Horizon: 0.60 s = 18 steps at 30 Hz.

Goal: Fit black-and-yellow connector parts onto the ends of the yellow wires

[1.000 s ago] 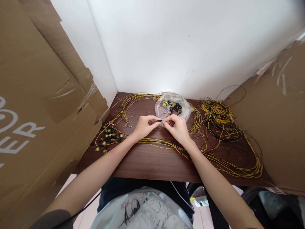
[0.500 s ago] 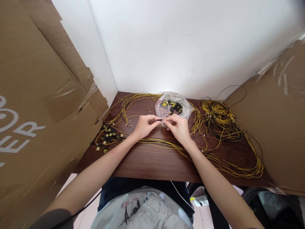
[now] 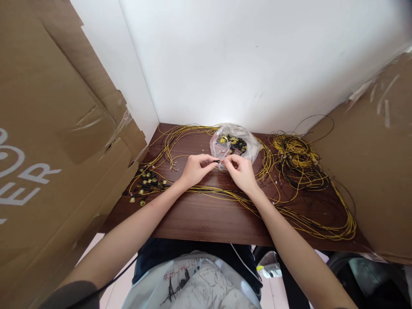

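My left hand (image 3: 197, 169) is closed, thumb and fingertips pinching a small black connector-like piece (image 3: 216, 161). Opposite it, my right hand (image 3: 241, 171) is pinched too, its fingertips at the piece's right end; what lies between them is too small to make out. Just behind both hands is a clear plastic bag (image 3: 255, 148) with small black and yellow parts (image 3: 237, 143) inside. Beneath the wrists run long yellow and black wires (image 3: 222, 192). Similar black parts with yellowish ends (image 3: 148, 182) lie in a pile left of my left forearm.
A tangled heap of yellow and black wire (image 3: 296, 161) lies at the right of the brown table (image 3: 199, 221). Cardboard walls (image 3: 80, 141) stand on both sides, and a white panel (image 3: 219, 64) closes off the back. More looped wires (image 3: 169, 143) lie at back left.
My right fingertips have moved slightly to the right, so a little more shows between the two hands. My left hand has hardly moved.
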Motion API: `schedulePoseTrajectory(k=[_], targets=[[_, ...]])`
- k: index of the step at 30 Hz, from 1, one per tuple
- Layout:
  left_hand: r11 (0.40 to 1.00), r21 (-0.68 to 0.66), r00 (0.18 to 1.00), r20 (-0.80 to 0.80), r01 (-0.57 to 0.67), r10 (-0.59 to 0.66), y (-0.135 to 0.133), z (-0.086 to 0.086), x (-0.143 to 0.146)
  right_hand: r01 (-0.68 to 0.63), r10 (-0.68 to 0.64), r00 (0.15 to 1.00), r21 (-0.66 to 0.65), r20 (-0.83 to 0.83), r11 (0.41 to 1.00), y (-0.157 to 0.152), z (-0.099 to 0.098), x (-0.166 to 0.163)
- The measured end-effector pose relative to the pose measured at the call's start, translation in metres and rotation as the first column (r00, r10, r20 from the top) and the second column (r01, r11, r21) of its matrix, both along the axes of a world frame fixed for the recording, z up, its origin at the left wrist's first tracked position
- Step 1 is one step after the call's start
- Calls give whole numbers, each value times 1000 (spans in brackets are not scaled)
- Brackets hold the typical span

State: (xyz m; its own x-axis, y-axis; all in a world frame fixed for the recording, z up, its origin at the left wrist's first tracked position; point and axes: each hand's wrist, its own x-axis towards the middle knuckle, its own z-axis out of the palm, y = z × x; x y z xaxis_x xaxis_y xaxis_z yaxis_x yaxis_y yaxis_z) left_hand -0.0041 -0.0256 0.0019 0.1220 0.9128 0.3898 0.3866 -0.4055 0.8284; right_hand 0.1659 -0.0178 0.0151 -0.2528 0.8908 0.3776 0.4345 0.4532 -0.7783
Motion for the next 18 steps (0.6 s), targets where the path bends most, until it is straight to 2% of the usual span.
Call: schedulePoseTrajectory(k=[3, 18], targets=[[1000, 9, 1000, 10, 5, -5, 0, 0, 0, 15, -16, 1000, -57, -18, 998, 0, -1, 0], [997, 73, 999, 31, -14, 12, 0, 0, 1, -4, -8, 996, -137, -84, 991, 0, -1, -1]])
